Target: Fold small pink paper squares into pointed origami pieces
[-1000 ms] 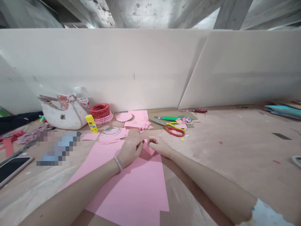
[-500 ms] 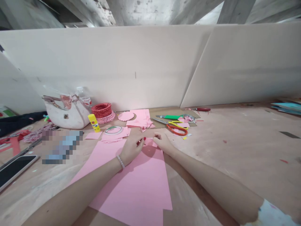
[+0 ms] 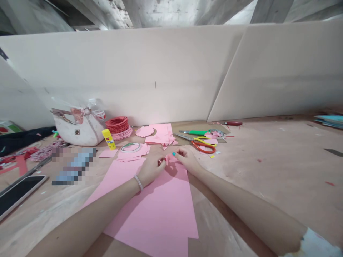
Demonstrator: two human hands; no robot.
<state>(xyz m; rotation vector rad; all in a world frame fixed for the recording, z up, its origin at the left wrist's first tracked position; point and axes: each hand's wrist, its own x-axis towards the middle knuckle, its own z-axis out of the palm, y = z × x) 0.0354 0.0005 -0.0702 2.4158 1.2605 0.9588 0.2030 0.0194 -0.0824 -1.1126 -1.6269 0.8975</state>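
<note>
Pinching small pink paper (image 3: pixel 170 158) btwn them, L hand (image 3: pixel 152 171) & R hand (image 3: pixel 188 161) sit close together, fingertips bunched, over far end of lg. pink sheet (image 3: pixel 150 210) on table (image 3: pixel 257 171). Yellow glue stick (image 3: pixel 109 139), to person's L, has printed label, txt too small to read; bottle (image 3: pixel 93 104) w/ red-&-white label, ditto.

small pink paper piece (image 3: pixel 170 157), bent, held near far edge of large pink sheet (image 3: pixel 150 207)
</note>
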